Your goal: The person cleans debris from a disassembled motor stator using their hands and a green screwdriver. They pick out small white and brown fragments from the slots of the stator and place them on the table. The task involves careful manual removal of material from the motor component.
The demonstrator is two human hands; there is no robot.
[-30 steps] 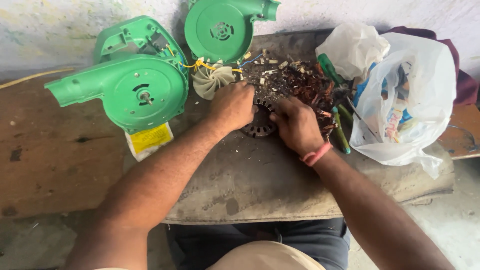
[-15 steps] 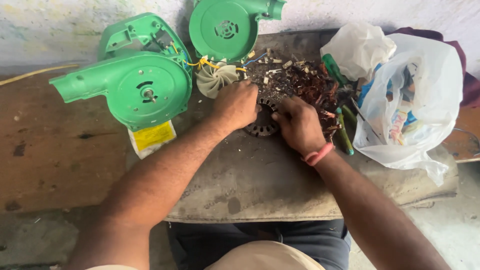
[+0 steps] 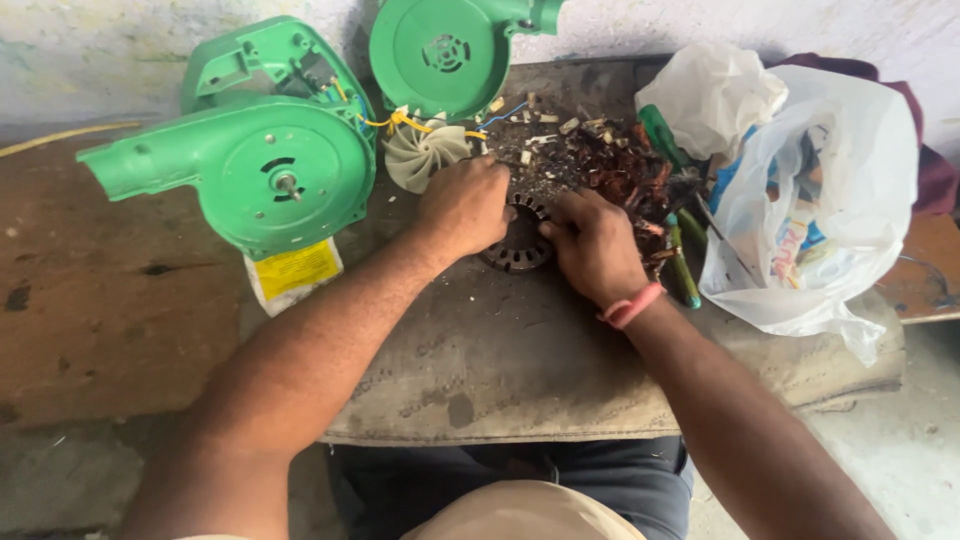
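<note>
- At the middle of the grey work mat (image 3: 500,370), I have both hands on a dark slotted motor stator core (image 3: 518,246), a ring of stacked metal plates lying flat on the mat.
- My left hand (image 3: 465,205) is curled over the core's left edge, fingers closed against it, gripping.
- My right hand (image 3: 595,245) is pressed on the core's right side, fingers bent down onto the rim; a pink band (image 3: 630,306) sits on that wrist.
- Just beyond my right hand lies a tangle of copper winding wire (image 3: 620,175) with pale scraps scattered around it.
- A cream fan impeller (image 3: 425,155) sits just beyond my left hand, touching yellow leads.
- A green blower housing (image 3: 255,170) with its shaft showing lies well left, a yellow label (image 3: 295,270) beneath it; a second green housing half (image 3: 445,50) leans behind.
- To the right, green-handled screwdrivers (image 3: 680,265) lie beside a white plastic bag (image 3: 815,220).
</note>
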